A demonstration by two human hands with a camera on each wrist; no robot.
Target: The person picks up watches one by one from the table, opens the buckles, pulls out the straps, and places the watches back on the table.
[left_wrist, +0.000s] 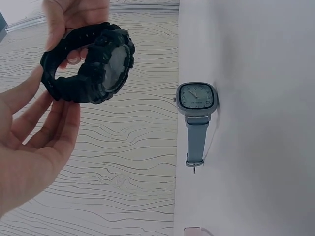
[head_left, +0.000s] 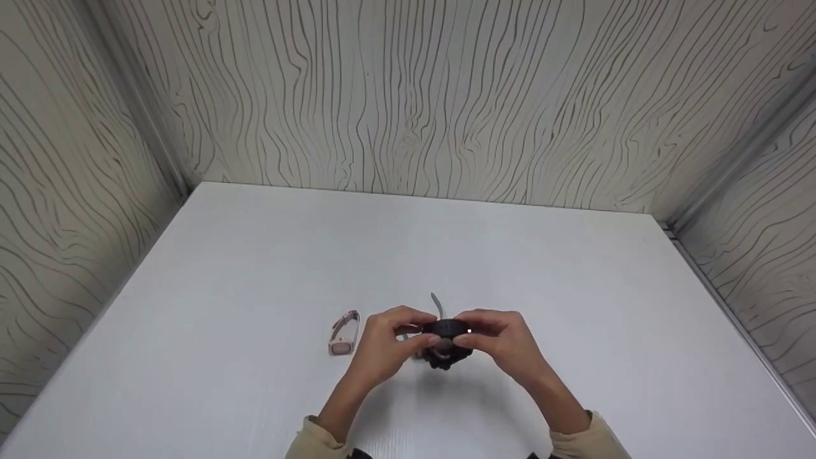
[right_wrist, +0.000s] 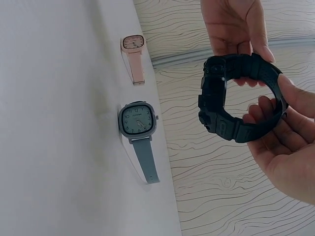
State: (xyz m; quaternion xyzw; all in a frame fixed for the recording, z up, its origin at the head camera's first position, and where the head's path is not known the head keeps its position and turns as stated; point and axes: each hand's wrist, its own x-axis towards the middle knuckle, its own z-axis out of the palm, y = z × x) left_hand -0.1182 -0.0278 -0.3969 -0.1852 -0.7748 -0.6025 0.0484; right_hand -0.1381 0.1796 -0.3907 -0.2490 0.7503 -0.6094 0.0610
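Observation:
A chunky black wristwatch (head_left: 448,327) is held up above the white table between both hands, its strap forming a loop. My left hand (head_left: 390,339) pinches one side of the strap between thumb and fingers; my right hand (head_left: 503,338) pinches the other side. In the left wrist view the black watch's round face (left_wrist: 115,69) is turned to the right. Beyond the hands a grey-blue watch with a squarish dial (right_wrist: 138,120) lies on the table, mostly hidden in the head view. Left of my left hand is a smaller pink watch (head_left: 342,347).
The white table (head_left: 255,255) reaches back to a wood-grain patterned panel (head_left: 408,95). Similar panels stand at the left and right sides. Both forearms have beige sleeves (head_left: 317,440).

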